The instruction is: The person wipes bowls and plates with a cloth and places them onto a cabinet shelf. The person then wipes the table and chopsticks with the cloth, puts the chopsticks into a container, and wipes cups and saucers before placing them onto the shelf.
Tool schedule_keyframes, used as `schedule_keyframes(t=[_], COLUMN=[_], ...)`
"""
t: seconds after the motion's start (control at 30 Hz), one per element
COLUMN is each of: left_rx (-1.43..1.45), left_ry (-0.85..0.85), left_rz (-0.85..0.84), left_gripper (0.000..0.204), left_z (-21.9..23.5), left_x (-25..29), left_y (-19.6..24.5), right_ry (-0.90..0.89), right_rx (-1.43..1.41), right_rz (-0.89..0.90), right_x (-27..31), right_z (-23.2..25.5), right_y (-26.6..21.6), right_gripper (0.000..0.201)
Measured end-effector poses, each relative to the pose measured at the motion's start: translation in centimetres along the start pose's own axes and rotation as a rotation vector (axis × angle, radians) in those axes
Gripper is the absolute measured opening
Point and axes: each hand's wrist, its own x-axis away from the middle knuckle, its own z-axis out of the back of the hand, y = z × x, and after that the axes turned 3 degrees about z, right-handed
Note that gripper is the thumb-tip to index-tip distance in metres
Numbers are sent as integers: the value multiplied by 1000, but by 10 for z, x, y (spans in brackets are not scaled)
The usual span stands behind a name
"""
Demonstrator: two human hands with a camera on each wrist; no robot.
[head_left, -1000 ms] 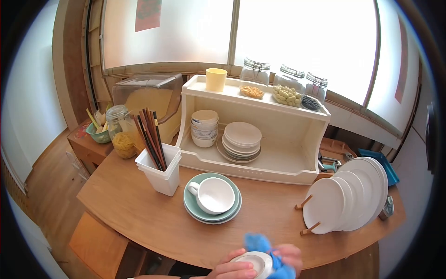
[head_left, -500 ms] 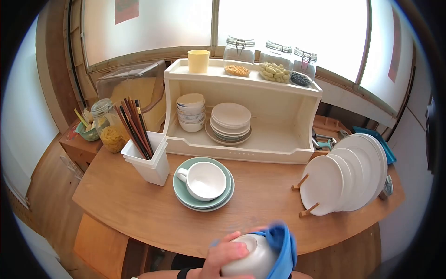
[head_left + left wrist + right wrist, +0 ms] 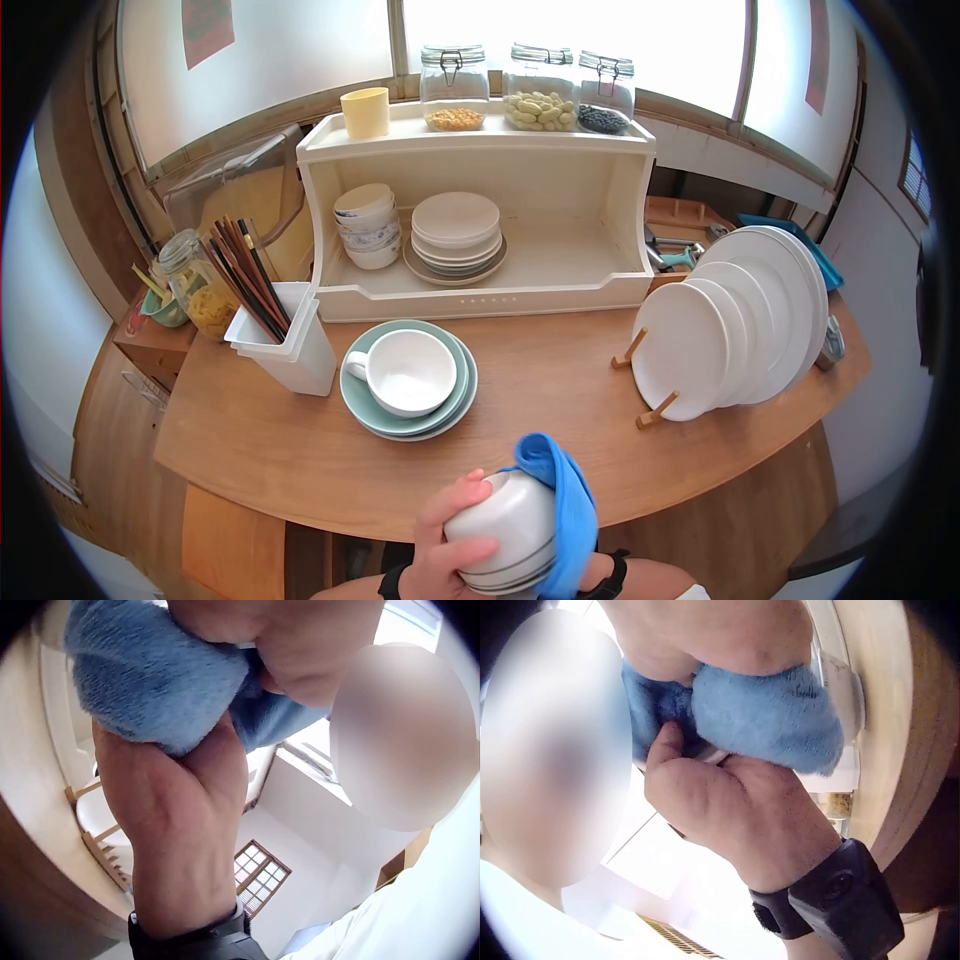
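A white bowl [image 3: 508, 522] with dark stripes near its rim is held tilted at the table's front edge in the head view. My left hand [image 3: 447, 548] grips it from the left, fingers spread over its outside. The blue cloth [image 3: 560, 505] covers the bowl's right side. In the left wrist view my right hand [image 3: 172, 795] is wrapped by the cloth [image 3: 150, 682], its fingers mostly hidden; behind the cloth in the head view only its wrist shows. The right wrist view shows my left hand [image 3: 720, 795] beside the cloth, the thumb extended against it.
A white cup [image 3: 410, 372] sits on stacked green dishes [image 3: 352, 395]. Left of it stands a white holder [image 3: 300, 365] with chopsticks. A cream shelf [image 3: 480, 302] with bowls, plates and jars is behind; upright white plates [image 3: 680, 350] stand in a rack at right.
The bowl has turned from base-up, so its striped side shows. Cloth and hands have shifted left in the head view, while the table's objects sit higher and further left.
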Motion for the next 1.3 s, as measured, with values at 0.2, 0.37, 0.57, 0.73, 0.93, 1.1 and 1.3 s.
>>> schedule_keyframes(t=[0.2,0.37,0.57,0.73,0.93,1.1,1.3], left_rx=[600,1019,878,481,-323,-201,440], left_ry=[326,466,347,247,0,-22,4], left_rz=[809,1197,1147,850,407,369,592], left_gripper=[62,50,53,52,54,53,48], left_z=[-4,2,-15,-33,-34,-32,-29], left_x=[5,-14,-6,21,14,10,-11], left_y=[-4,-7,-4,-11,4,8,-2], right_ry=[-282,62,319,-124,-360,-424,-972], right_rx=[-161,56,293,1071,757,-458,-270], right_rz=[-238,102,216,692,406,-332,-324], right_x=[0,0,-6,-9,-8,-12,-27], right_z=[44,92,82,49,22,42,90], right_y=[15,10,-21,-26,7,13,-32], right_gripper=[57,77,59,25,29,30,32])
